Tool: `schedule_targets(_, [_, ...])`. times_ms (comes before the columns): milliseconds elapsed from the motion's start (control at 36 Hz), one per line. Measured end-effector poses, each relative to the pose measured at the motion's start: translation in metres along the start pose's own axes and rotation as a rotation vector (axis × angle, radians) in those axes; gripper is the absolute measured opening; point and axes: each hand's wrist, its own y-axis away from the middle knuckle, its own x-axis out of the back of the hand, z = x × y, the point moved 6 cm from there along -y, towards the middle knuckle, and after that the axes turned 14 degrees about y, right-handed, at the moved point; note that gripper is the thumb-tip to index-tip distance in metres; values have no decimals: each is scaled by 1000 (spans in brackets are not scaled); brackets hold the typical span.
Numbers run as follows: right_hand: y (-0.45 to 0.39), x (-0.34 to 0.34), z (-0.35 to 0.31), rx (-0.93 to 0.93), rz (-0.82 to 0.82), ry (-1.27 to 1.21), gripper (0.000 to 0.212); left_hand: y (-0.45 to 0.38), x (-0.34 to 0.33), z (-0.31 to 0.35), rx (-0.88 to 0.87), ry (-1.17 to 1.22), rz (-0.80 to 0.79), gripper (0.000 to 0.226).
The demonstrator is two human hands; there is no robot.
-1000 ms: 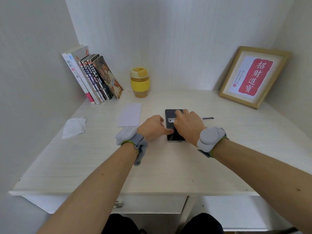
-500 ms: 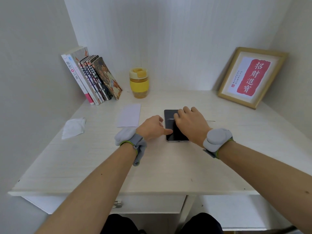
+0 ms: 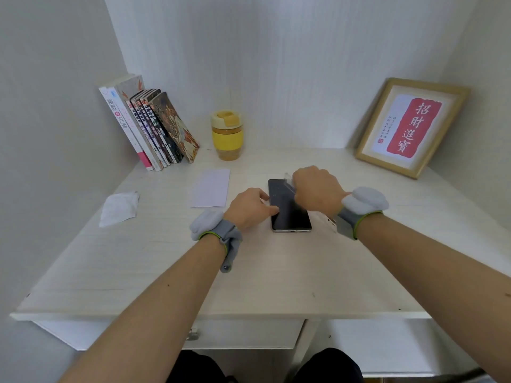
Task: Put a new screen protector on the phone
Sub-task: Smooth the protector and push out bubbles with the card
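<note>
We see the phone [image 3: 290,207] lying flat on the tabletop [image 3: 262,272] at the centre of the frame. Our left hand [image 3: 249,208] steadies its left edge, fingers loosely curled. Our right hand [image 3: 315,190] pinches a clear film [image 3: 287,180] lifted off the top of the screen. We judge the peel under way; whether this is the old protector or a backing layer we cannot tell, and pressing down remains.

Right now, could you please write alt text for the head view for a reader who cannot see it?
At a white desk, a person's left hand steadies a dark phone while the right hand pinches a clear film at its far end. Books, a yellow cup and a framed print stand behind.
</note>
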Motion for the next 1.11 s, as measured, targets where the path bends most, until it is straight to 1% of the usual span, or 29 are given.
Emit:
schedule_targets(83, [-5,8,10,-108,-36,-119,11,0,1,-1,2,17,6,50])
schedule_targets(139, [-9,4,15,-164,-94,-271,19,1,1,-1,1,28,3,47])
schedule_targets(222, [-11,-9,15,-197,-193,-476,20,1,3,0,-10,44,9,42])
schedule_targets(333, [-6,-22,13,-237,-229,-605,25,0,4,-1,-17,62,28,39])
schedule_targets(472, [-6,-26,9,-235,-229,-621,33,-2,5,-2,-24,92,59,37])
schedule_targets(639, [-6,-22,-3,-186,-254,-602,30,-2,6,-3,-31,116,77,39])
schedule_targets(833, [-1,-18,2,-218,-248,-615,31,0,2,-1,-45,45,99,38])
schedule_targets(944, [-2,-21,-7,-187,-281,-620,26,-1,2,0,-45,23,98,37])
schedule_targets(1111, [-5,-22,-1,-211,-241,-644,24,0,2,1,-60,6,87,39])
